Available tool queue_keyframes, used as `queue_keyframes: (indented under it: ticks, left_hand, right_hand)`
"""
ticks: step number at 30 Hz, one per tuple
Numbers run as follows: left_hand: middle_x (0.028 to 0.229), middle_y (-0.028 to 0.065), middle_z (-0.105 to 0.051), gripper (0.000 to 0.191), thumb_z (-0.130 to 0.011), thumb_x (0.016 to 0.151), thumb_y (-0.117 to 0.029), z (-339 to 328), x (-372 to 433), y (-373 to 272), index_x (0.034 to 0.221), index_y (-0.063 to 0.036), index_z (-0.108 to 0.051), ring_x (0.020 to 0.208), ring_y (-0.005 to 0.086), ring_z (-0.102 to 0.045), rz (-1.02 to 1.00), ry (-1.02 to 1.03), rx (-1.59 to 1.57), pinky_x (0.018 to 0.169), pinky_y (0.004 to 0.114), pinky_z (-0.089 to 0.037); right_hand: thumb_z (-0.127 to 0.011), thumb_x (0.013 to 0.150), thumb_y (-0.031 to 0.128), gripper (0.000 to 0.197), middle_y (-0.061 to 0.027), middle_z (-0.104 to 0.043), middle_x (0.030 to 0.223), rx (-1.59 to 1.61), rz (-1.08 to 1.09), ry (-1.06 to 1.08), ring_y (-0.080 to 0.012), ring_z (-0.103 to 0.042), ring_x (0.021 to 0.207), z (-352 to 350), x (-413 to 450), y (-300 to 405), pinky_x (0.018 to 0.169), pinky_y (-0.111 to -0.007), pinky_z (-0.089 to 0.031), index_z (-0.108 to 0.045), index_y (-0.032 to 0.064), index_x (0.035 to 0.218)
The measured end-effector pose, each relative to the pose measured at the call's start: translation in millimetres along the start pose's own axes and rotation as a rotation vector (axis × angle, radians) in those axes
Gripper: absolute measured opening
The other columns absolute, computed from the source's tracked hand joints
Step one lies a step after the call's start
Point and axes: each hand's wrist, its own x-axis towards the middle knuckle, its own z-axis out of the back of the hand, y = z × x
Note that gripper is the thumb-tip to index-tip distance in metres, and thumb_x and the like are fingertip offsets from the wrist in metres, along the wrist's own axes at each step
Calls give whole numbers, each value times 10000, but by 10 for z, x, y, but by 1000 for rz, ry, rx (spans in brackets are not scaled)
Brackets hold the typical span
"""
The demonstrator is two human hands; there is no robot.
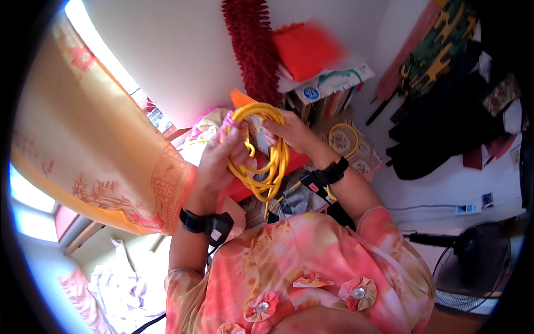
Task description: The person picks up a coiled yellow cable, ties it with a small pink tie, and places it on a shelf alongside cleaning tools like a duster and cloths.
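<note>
A coil of yellow cable (280, 167) hangs in several loops between my two hands, in front of my chest. My left hand (227, 152) is closed around its left side, with a pink tie (227, 122) at the top of that hand. On the upper right of the coil, my right hand (292, 131) grips the loops with bent fingers. Part of the cable runs down from the coil towards the floor, and another yellow loop (357, 140) lies on patterned flooring beyond my right forearm. Each wrist wears a black strapped device.
A patterned curtain (96, 137) hangs at the left. Books (327, 106) stand below a white box (333, 83) near a dark red fluffy duster (252, 50). Dark clothes (442, 125) hang at the right above a black fan (475, 259). A grey cloth (295, 200) lies below the coil.
</note>
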Motion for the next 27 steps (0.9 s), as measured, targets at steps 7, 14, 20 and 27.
queue_keyframes:
  ticks: [7,14,20,27]
  left_hand:
    - [566,-48,-290,271,-462,925,-230,-12,20,-444,1095,-21,-479,425,55,-277,31,75,202,417,213,-269]
    - [637,-47,-418,317,-582,857,-133,81,-124,-199,1136,-37,-466,493,52,-374,98,-20,403,457,202,-334]
    - [868,-43,-541,413,-638,833,-163,175,-169,60,1196,-73,-462,664,14,-482,112,31,276,539,155,-371]
    - [833,-58,-484,463,-616,850,-211,212,-158,129,1241,-68,-413,684,11,-459,203,211,517,590,168,-390]
  right_hand:
    - [-655,803,123,378,-22,-534,895,7,85,104,-89,-563,746,-144,63,1,667,-215,-484,-485,25,1125]
    - [-740,716,163,670,-64,-515,1068,-447,231,-48,-149,-476,1063,97,-139,-138,846,-282,-447,-369,42,1262]
    - [-747,677,193,456,-112,-503,1040,-1157,641,-189,-272,-498,959,-369,-392,403,851,-344,-409,-577,93,1088]
    - [-673,739,83,138,-69,-599,811,-1039,709,-22,-217,-600,770,-430,-322,205,704,-320,-469,-606,49,854]
